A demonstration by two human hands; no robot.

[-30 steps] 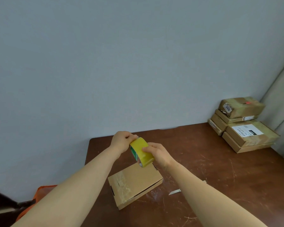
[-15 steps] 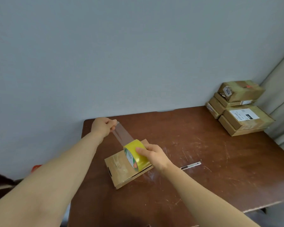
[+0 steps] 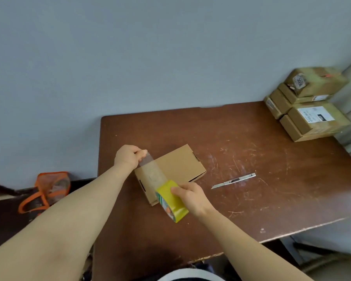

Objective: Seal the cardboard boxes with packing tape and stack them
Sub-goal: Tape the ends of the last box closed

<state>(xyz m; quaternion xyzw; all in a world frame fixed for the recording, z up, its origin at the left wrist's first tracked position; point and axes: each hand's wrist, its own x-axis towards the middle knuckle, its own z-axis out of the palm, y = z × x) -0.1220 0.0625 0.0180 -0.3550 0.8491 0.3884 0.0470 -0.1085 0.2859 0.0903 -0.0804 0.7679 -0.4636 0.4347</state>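
A flat closed cardboard box (image 3: 178,167) lies on the brown table (image 3: 272,179). My right hand (image 3: 190,196) grips a yellow roll of packing tape (image 3: 171,200) just in front of the box's near left corner. A clear strip of tape (image 3: 152,171) runs from the roll up and left over the box's left end. My left hand (image 3: 129,157) pinches the strip's free end above the box's far left corner. A stack of sealed boxes (image 3: 310,102) stands at the table's far right corner.
A metal utility knife (image 3: 233,181) lies on the table right of the box, blade out toward the left. An orange-trimmed bag (image 3: 47,189) sits on a lower surface left of the table. The wall rises right behind the table.
My right hand has carried the roll down toward the box's near edge and the clear strip has grown longer. The view has tilted down, so more of the table shows.
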